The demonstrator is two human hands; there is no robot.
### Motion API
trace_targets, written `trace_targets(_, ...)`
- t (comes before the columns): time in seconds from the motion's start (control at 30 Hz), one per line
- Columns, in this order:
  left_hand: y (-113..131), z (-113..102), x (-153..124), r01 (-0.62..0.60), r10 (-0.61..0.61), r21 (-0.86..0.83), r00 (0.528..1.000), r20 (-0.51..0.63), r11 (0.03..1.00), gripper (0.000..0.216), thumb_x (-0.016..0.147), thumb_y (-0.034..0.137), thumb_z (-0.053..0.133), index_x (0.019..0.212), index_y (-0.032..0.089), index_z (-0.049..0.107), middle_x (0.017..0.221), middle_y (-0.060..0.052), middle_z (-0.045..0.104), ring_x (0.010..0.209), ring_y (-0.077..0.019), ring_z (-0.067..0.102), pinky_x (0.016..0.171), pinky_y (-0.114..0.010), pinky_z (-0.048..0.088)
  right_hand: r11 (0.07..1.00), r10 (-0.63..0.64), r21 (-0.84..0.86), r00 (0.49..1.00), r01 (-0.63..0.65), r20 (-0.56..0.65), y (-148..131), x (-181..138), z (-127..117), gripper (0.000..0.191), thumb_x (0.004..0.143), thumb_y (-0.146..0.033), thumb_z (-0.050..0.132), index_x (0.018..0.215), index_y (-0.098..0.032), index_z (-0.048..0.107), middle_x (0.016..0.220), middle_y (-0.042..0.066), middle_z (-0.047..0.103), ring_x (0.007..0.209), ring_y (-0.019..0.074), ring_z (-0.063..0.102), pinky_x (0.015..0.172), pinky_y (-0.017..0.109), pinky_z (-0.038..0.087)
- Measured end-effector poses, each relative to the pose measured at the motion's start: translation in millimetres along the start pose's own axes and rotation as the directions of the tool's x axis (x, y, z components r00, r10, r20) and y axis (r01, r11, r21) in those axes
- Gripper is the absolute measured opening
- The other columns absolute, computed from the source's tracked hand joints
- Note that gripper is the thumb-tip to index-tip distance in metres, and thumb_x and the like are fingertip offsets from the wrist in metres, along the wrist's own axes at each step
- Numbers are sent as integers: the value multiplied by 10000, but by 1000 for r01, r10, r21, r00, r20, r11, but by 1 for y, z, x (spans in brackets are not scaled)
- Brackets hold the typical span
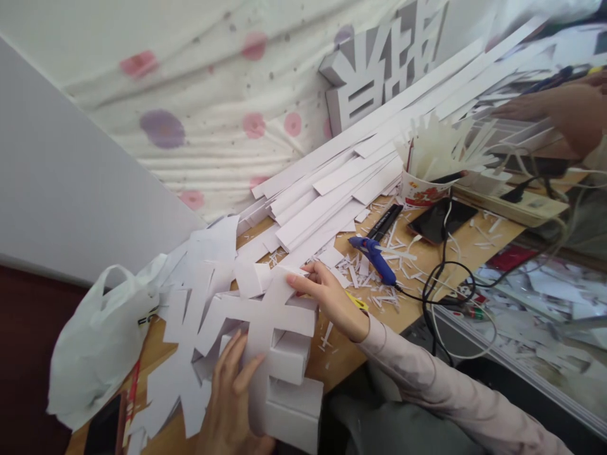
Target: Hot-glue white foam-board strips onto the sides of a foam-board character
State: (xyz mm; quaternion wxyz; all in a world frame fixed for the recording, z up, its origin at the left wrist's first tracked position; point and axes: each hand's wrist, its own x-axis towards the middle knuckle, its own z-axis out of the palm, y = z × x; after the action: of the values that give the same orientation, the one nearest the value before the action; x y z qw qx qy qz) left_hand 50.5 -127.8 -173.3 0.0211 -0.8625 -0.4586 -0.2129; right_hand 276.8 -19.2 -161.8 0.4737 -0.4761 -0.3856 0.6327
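Note:
A white three-dimensional block character [258, 328], built from board-like pieces with raised side walls, lies tilted at the front of the table. My left hand [230, 392] holds it from the lower left, fingers spread over its face and into a gap. At its upper end, my right hand [332, 297] grips the tip between thumb and fingers; the fingers' far side is partly hidden. Flat white cut-out shapes [190, 354] lie beside and beneath the character on the left. To the right of my right hand is a blue glue gun [377, 259].
Long white strips [332, 189] stretch along the wall behind. Finished block characters [360, 82] lean there. A paper tub [422, 189] holds translucent sticks, near a phone [441, 220] and looping cables. A white plastic bag [104, 341] stands left. Another person's hand [564, 114] is far right.

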Motion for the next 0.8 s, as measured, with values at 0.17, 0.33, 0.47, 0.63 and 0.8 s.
trace_targets(0.17, -8, -6, 0, -6, 4, 38, 998, 60, 999, 751, 729, 168, 594, 1428, 196, 320, 1526, -212, 338, 1462, -405, 331, 1105, -629, 433, 994, -16, -104, 999, 20, 46, -1, 5, -2, 434, 863, -668, 538, 904, -236, 546, 973, 60, 702, 907, 234, 694, 786, 380, 530)
trace_targets(0.33, -28, -20, 0, 54, -70, 132, 990, 122, 990, 738, 722, 173, 570, 1423, 186, 341, 1528, -227, 338, 1421, -442, 383, 1026, -650, 502, 885, -213, -415, 976, 211, 44, -19, -26, -38, 384, 812, -601, 651, 951, -243, 633, 1015, 69, 700, 936, 254, 641, 821, 380, 468)
trace_targets(0.47, -43, -23, 9, 41, -80, 147, 961, 264, 988, 757, 715, 158, 585, 1428, 186, 334, 1532, -229, 332, 1433, -440, 371, 1049, -668, 481, 645, -355, -748, 928, 158, -110, -15, -58, -89, 475, 875, -643, 523, 622, -241, 502, 560, 2, 533, 509, 171, 465, 535, 310, 322)
trace_targets(0.63, -56, -14, 22, -42, 2, 91, 917, 398, 995, 705, 748, 150, 607, 1402, 220, 355, 1525, -208, 356, 1477, -405, 316, 1112, -649, 434, 233, -716, -969, 661, -77, -225, 15, -56, -135, 621, 899, -779, 339, 878, -194, 548, 768, 114, 587, 690, 278, 560, 627, 370, 392)
trace_targets(0.8, -68, -15, 28, -94, 58, 55, 884, 464, 994, 705, 715, 153, 611, 1379, 228, 387, 1520, -217, 412, 1436, -405, 407, 1071, -637, 479, 28, -661, -991, 741, -133, -118, 24, -17, -146, 619, 906, -716, 447, 926, -134, 658, 848, 172, 632, 883, 352, 580, 800, 446, 407)
